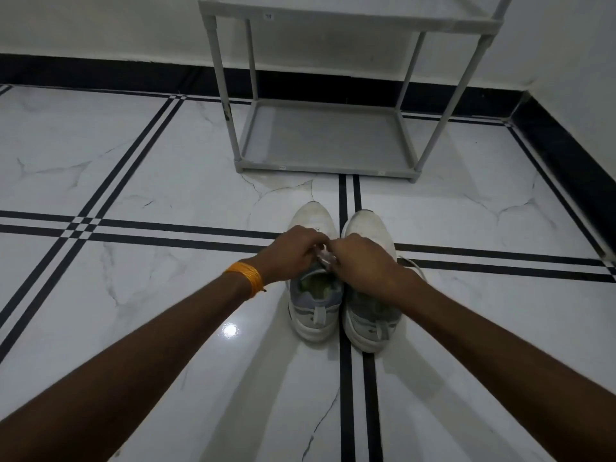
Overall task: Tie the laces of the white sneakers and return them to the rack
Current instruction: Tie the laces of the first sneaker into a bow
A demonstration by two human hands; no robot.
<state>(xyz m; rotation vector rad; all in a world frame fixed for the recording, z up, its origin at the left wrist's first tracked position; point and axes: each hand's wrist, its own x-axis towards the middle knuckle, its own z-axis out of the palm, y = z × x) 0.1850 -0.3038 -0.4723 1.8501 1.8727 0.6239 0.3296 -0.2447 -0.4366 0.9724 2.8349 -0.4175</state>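
Observation:
Two white sneakers stand side by side on the floor, toes pointing away from me: the left sneaker (313,308) and the right sneaker (370,228). Both my hands meet over the left sneaker's tongue. My left hand (293,253), with an orange band at the wrist, and my right hand (361,263) pinch the white laces (324,258) between their fingers. The hands hide most of the lacing. A loose lace of the right sneaker (415,265) trails onto the floor. The grey shoe rack (326,170) stands just beyond the toes.
The rack's bottom shelf (320,138) holds nothing; an upper shelf (350,18) runs along the top of the view. White marble floor (150,295) with black stripes spreads all round. A black skirting (100,73) and white walls close the back and right.

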